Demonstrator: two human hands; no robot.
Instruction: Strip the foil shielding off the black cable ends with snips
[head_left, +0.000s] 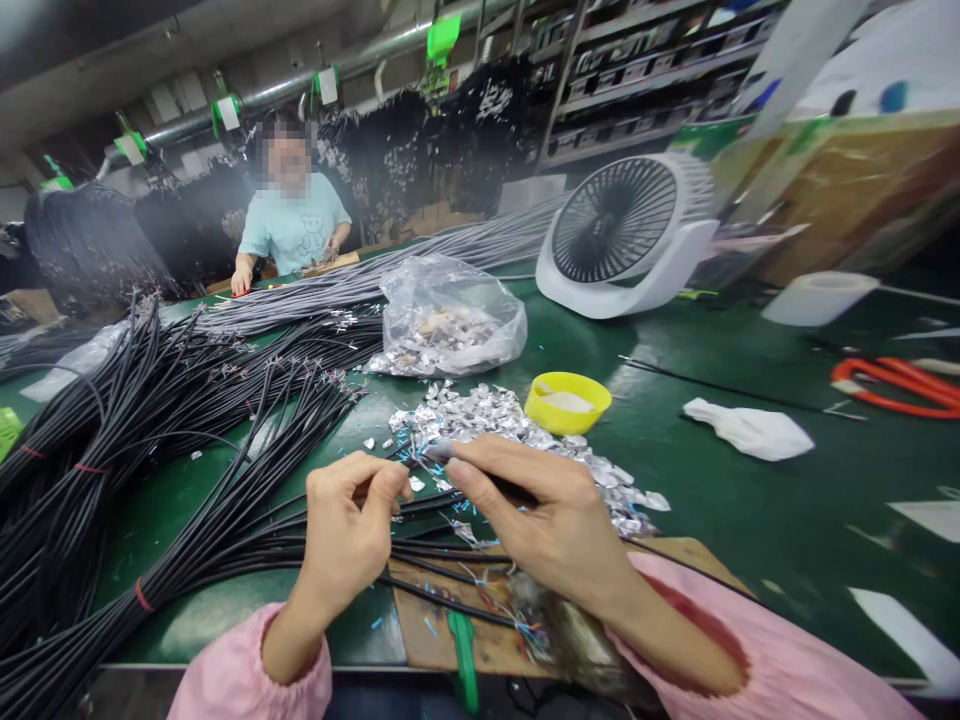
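My right hand is closed around a black cable, part of which shows under its fingers. A grey cover sits on the tip of its index finger. My left hand is pinched shut just left of the right fingertips; what lies between its finger and thumb is too small to make out. Beyond both hands is a heap of silvery foil scraps, mixed with small blue bits. Below them, stripped cable ends with coloured wires rest on a wooden board beside a green-handled tool.
Bundles of black cables cover the left side. A clear bag of scraps, a yellow bowl and a white fan stand beyond. Orange-handled scissors lie at right. A person works across the table.
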